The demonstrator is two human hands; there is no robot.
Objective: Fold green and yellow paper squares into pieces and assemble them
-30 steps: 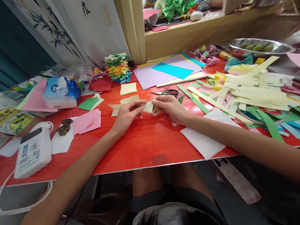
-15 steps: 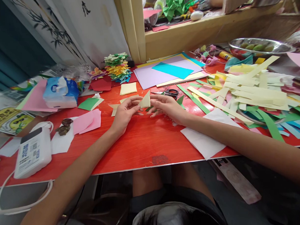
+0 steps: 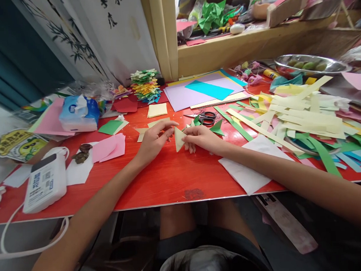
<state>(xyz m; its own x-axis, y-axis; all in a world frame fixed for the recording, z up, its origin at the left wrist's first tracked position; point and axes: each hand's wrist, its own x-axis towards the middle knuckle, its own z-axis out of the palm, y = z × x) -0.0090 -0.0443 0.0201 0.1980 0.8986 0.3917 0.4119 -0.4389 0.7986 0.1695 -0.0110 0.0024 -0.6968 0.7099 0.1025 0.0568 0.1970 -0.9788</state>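
Observation:
A small folded triangle of pale yellow paper [image 3: 178,139] is pinched at its right side by my right hand [image 3: 200,138]. My left hand [image 3: 157,139] is just left of the triangle, fingers curved and apart, with a gap between them and the paper. Behind my left hand lie more pale yellow paper pieces [image 3: 141,134], partly hidden by it. Past my right hand rest black-handled scissors [image 3: 207,118] and folded green paper pieces [image 3: 217,128]. Farther back is a stack of square pale yellow sheets [image 3: 157,110].
A heap of cut paper strips [image 3: 307,115] covers the table's right side. A white napkin [image 3: 252,164] lies under my right forearm. Pink sheets [image 3: 110,147], a tissue pack [image 3: 79,114] and a white power box [image 3: 45,183] are at left. A tower of folded papers [image 3: 146,87] stands behind.
The yellow triangle has turned so its point faces differently, and my right hand now grips it. My left fingers have come off the paper. The view has shifted slightly.

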